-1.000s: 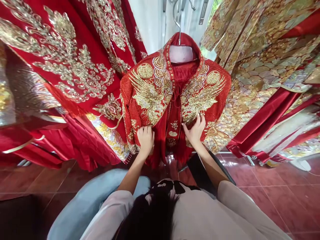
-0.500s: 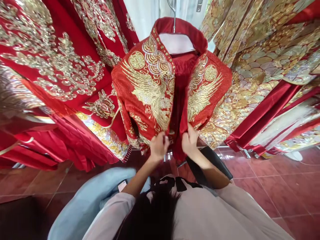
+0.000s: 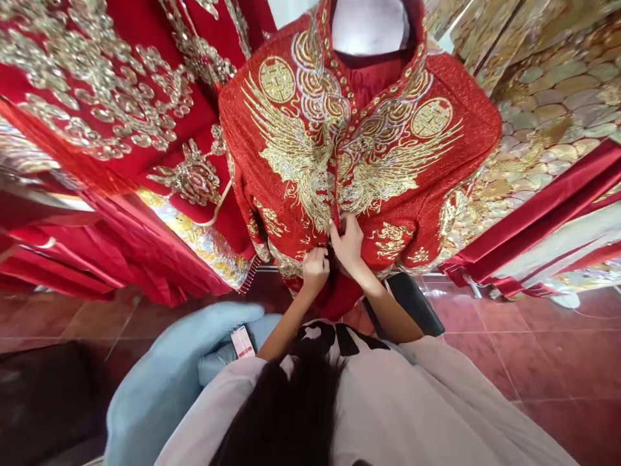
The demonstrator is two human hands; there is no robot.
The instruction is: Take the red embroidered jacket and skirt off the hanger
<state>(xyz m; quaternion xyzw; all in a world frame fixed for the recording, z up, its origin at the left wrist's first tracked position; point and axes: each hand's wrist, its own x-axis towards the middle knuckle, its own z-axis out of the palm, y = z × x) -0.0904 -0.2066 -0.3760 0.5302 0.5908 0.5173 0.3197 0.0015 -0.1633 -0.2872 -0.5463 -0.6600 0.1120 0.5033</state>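
Observation:
A red jacket with gold bird embroidery and a beaded collar hangs in front of me. Its two front edges meet along the middle of the chest. My left hand is closed on the left front edge near the hem. Slightly higher, my right hand pinches the other front edge, with the fingertips at the seam between the two. A small gap shows dark between my hands. Any fastener there is hidden by my fingers.
Red garments with silver beading hang at the left. Gold sequined garments hang at the right. A black seat or box stands on the red tiled floor. Light blue cloth with a small white-and-red item lies at lower left.
The jacket's front edges, held apart earlier, are now together. My right hand has moved left and up to the centre. The jacket looks larger and closer, and its hanger hook has left the view.

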